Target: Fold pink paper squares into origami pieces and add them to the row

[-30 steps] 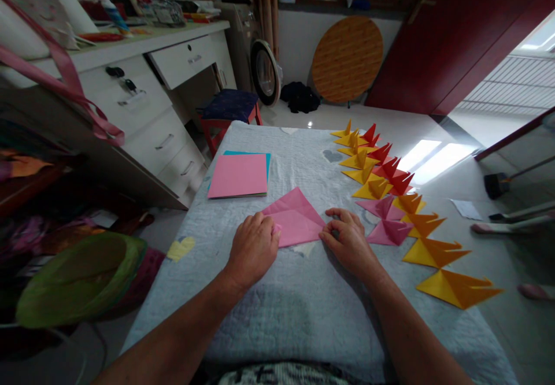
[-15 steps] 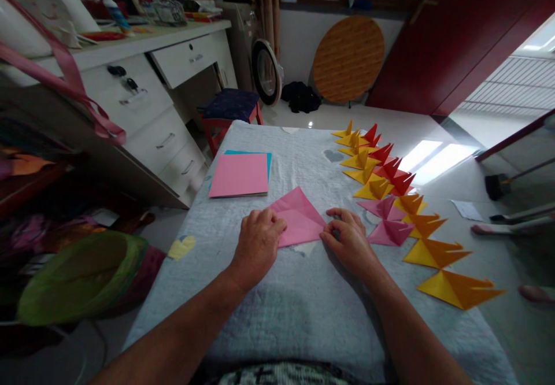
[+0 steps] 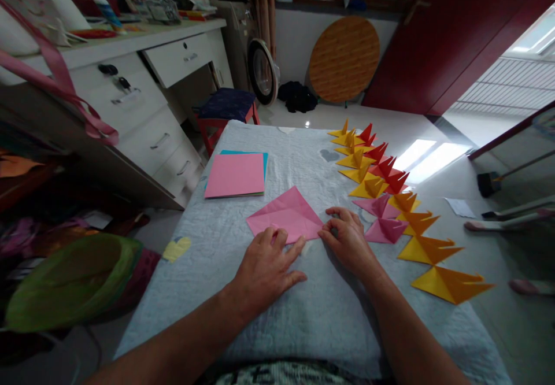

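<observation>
Folded pink paper [image 3: 288,211], creased, flat on cloth [image 3: 212,246]

Head-worn view | looks forward and down | close above table [image 3: 321,304] | room beyond; left margin seemingly blurred

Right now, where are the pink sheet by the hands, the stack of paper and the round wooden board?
Pink sheet [image 3: 289,214]: head view, on its creased middle.
Stack of paper [image 3: 235,175]: head view, on its pink top.
Round wooden board [image 3: 344,58]: head view, middle of its face.
</observation>
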A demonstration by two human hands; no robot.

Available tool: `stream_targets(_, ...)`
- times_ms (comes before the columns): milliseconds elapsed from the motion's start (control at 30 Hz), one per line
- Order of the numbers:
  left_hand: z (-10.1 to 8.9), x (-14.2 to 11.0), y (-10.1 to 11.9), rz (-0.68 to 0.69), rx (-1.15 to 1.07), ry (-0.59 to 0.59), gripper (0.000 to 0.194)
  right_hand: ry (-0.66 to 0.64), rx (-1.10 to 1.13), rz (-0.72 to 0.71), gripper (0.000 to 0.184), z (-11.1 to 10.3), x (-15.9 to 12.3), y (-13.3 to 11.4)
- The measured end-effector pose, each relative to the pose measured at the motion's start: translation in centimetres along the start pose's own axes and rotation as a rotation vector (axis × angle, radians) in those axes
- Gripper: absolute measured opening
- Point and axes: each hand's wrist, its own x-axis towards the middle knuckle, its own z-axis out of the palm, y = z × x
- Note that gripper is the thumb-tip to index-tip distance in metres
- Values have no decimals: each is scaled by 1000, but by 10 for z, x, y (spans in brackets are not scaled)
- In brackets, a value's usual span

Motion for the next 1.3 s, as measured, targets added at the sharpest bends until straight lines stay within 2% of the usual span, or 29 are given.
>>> stream_targets(200, 1, 0, 2, -16, 9, -24, 70, 77, -60, -10, 11, -3, -4, 6)
stream_targets(300, 0, 0, 2, -11, 18, -36, 70, 169, -10, -23, 7, -10, -5, 6)
stream_targets(400, 0, 0, 2, -10, 31, -33, 69, 299, 80, -61, 13, -19, -6, 4)
stream_targets(467, 0, 0, 2, -12, 38, -25, 68, 325, 123, -110, 15, -23, -7, 2)
stream_targets(600, 1, -1, 2, -13, 55, -19, 68, 174, 78, -183, 14, -21, -11, 1)
stream_targets(733, 3, -1, 2, -8, 67, 2, 69, 60, 0, -172, 10, -13, -12, 2)
stream_targets(1133, 5, -4, 2, -9, 85, 47, 66, -50, -65, -94, 11, -11, -4, 0)
stream_targets(1300, 14, -4, 2, 56, 84, 98, 64, -77, -114, -63, 12, -13, -3, -3)
